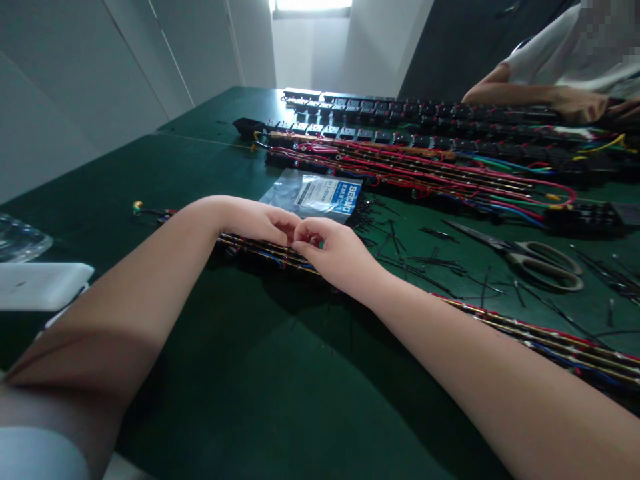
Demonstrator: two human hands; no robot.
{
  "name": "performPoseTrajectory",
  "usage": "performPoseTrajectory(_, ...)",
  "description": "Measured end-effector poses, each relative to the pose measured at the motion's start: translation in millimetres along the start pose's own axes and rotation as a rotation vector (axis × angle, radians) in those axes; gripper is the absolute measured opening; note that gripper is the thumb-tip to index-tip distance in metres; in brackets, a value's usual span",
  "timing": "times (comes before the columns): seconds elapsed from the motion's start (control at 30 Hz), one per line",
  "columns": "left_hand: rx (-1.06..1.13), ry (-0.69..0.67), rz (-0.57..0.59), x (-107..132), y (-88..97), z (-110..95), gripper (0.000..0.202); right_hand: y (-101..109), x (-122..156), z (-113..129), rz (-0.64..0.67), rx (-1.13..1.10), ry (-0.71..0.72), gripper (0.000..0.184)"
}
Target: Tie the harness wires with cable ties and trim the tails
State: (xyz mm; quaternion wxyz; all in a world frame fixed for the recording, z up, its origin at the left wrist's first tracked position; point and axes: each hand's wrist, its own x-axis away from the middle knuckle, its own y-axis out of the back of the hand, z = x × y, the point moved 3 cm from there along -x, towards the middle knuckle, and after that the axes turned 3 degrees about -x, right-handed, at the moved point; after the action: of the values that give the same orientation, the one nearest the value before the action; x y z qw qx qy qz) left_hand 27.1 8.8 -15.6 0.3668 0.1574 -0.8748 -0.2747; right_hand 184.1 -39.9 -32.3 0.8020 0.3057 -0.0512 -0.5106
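A long assembly of brass-coloured rods with red and blue wires [520,333] runs across the table under my forearms. My left hand [260,221] rests over its middle stretch, fingers curled down at the far side. Touching it, my right hand [333,248] has thumb and forefinger pinched together above the rods. What the fingertips of either hand hold is hidden or too small to make out. Just behind my hands lies a clear plastic bag [320,195] with a blue and white label. Loose black cable ties [415,263] are scattered to the right of it.
Scissors [525,257] lie to the right. Further back are red-wired rod bundles [400,167] and black strips [360,133]. A co-worker's hand [583,105] is at the far right. At left sit a white case [43,285] and clear plastic [20,239] on the green table [240,373].
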Motion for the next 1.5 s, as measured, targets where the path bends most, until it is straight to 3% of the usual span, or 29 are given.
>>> performPoseTrajectory(0.7, -0.012, -0.061, -0.034, -1, -1.0, 5, 0.049, 0, -3, -2, -0.016, -0.041, -0.011, 0.008)
performPoseTrajectory(1.2, 0.175, -0.200, -0.134, -6, 1.7, 19, 0.036, 2, -5, -6, -0.065, -0.103, -0.061, 0.008)
performPoseTrajectory(1.5, 0.047, -0.113, -0.201, 0, 6.3, 3, 0.021, 2, -5, -5, -0.083, -0.112, -0.082, 0.008)
